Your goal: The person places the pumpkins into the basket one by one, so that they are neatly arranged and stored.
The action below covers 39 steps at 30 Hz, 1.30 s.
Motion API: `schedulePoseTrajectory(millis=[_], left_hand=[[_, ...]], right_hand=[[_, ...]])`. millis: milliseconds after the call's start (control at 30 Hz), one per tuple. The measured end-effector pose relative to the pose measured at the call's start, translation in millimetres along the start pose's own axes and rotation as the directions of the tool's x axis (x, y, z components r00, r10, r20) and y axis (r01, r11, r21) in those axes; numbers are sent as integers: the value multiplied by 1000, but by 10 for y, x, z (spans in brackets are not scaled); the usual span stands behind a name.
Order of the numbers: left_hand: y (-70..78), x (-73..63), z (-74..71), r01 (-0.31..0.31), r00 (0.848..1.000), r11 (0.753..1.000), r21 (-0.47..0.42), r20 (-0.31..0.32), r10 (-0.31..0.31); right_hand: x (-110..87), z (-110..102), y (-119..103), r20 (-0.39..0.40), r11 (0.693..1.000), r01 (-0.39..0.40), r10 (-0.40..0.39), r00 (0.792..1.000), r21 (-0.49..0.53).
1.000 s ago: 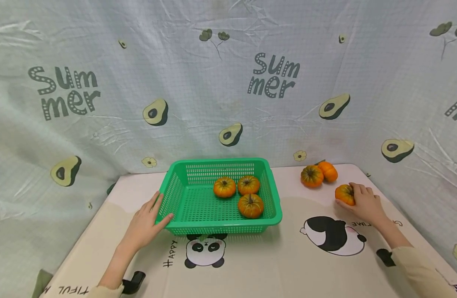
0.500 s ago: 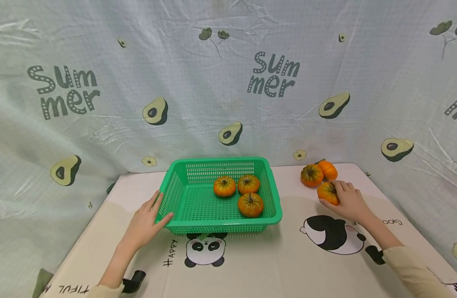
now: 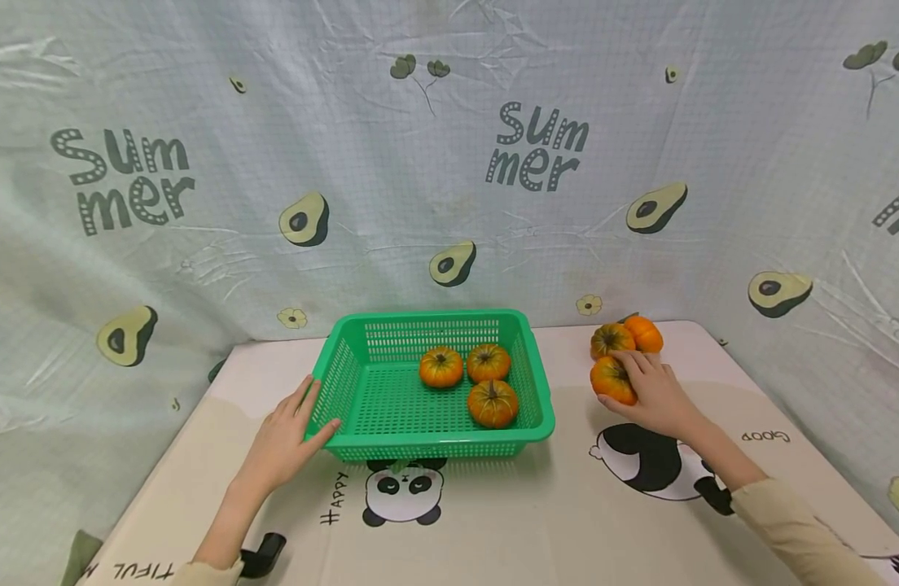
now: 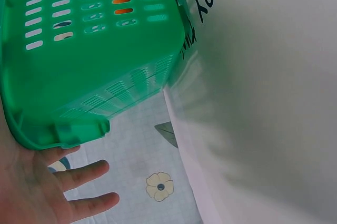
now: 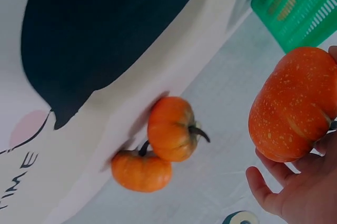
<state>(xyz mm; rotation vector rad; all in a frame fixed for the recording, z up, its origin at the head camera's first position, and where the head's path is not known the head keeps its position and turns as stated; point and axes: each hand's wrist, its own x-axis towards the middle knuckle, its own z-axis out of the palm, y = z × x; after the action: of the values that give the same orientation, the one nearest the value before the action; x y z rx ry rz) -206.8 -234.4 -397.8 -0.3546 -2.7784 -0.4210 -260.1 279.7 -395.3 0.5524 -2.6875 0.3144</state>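
Presently, the right hand point(image 3: 658, 399) curls round a pumpkin point(image 3: 611, 382), right of a green basket point(image 3: 435, 439) containing three pumpkins point(image 3: 493, 405) and apart from two other pumpkins point(image 3: 645, 334) on the table point(image 3: 493, 529). The left hand point(image 3: 282, 439), fingers straight, touches the basket's left side. A firm hold and slow carry should prevent slipping; light left-hand pressure should steady the basket.

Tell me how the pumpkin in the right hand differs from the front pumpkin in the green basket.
Support: the held pumpkin is gripped by the right hand; the front pumpkin rests in the green basket with no hand on it.
Visibility: in the head view, the hand covers part of the held pumpkin, while the front pumpkin shows its stem plainly.
Shared: both are squat and orange.
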Motion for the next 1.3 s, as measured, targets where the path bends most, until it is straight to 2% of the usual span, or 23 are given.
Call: schedulePoseTrajectory(millis=[500, 767, 1033, 1300], left_hand=[[1, -5, 1, 2, 1000, 1000, -4, -2, -2], [-5, -4, 5, 6, 1000, 1000, -1, 1, -6], [-9, -7, 8, 6, 1000, 1000, 2, 6, -6], [-14, -3, 4, 6, 1000, 1000, -3, 8, -6]], right_hand=[[144, -27, -338, -46, 989, 142, -140, 989, 38], [286, -138, -575, 5, 979, 198, -199, 980, 44], [506, -269, -797, 35, 956, 295, -295, 955, 15], [786, -386, -1073, 90, 919, 394, -394, 915, 17]])
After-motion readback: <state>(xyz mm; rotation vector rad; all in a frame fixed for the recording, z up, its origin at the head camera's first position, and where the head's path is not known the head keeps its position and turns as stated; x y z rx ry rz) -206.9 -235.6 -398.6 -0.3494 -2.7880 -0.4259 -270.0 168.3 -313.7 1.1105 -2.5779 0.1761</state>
